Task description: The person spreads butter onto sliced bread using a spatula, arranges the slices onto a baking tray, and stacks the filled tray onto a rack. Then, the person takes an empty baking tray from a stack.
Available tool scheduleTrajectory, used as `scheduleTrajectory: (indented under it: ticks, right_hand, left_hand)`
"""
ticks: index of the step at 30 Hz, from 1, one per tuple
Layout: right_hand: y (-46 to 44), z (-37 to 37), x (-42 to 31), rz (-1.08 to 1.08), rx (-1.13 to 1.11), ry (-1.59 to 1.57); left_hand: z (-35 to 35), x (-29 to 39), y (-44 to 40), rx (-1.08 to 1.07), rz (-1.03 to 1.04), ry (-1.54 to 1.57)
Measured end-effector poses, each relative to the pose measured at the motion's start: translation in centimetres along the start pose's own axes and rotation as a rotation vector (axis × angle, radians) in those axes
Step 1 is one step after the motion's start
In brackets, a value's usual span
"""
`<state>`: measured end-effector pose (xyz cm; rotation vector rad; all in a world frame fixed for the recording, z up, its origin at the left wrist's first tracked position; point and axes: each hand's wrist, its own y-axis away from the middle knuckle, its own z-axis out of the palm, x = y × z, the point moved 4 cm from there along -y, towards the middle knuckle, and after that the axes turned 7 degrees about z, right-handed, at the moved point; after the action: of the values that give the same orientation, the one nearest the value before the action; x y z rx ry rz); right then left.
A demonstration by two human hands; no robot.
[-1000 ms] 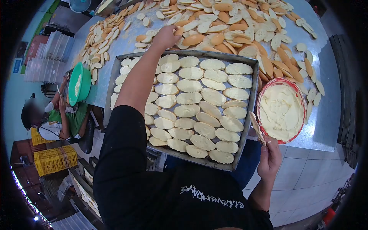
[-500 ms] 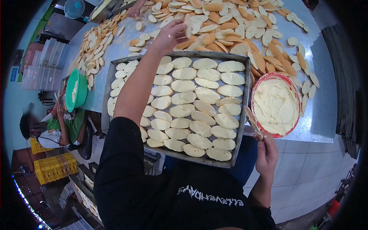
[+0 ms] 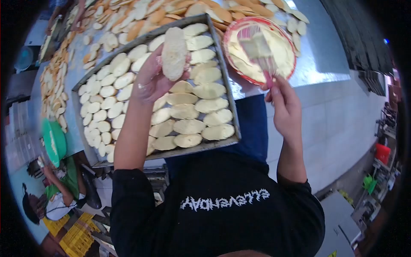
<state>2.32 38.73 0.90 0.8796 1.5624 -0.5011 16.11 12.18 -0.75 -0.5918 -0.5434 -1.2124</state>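
Note:
My left hand (image 3: 150, 81), palm up over the tray, holds a slice of bread (image 3: 174, 55) with its pale cut face towards me. Below it lies a metal baking tray (image 3: 236, 124) with rows of oval bread slices (image 3: 183, 112), many coated with pale cream. In my right hand (image 3: 286, 105) the fingers close on the handle of a pink spatula (image 3: 266, 64), which is blurred by motion. Its cream-smeared blade is over the red-rimmed tub (image 3: 227, 36) of pale cream (image 3: 280, 45); whether it touches the cream I cannot tell.
Loose bread slices (image 3: 160, 13) are heaped along the metal table (image 3: 319, 64) behind the tray. At the left, a person (image 3: 64, 201) sits by a green basin (image 3: 54, 143). Yellow crates (image 3: 81, 235) stand at the lower left.
My left hand has come back from the bread heap to above the tray with a slice. My right hand has brought the spatula over the cream tub. The whole view has turned.

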Motion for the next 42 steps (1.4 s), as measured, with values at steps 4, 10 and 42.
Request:
scheduleTrajectory:
  ticks: [4, 10, 42]
  right_hand:
    - [-1.6, -4.8, -0.4, -0.052, 0.197, 0.306]
    - [-0.9, -2.5, -1.3, -0.175, 0.085, 0.113]
    - [-1.4, -6.2, -1.5, -0.277, 0.218, 0.862]
  left_hand:
    - [1.2, -1.2, 1.4, 0.107, 0.022, -0.047]
    - [2.8, -4.2, 2.3, 0.062, -0.039, 0.166]
    - [2.3, -3.2, 4.0, 0.061, 0.039, 0.259]
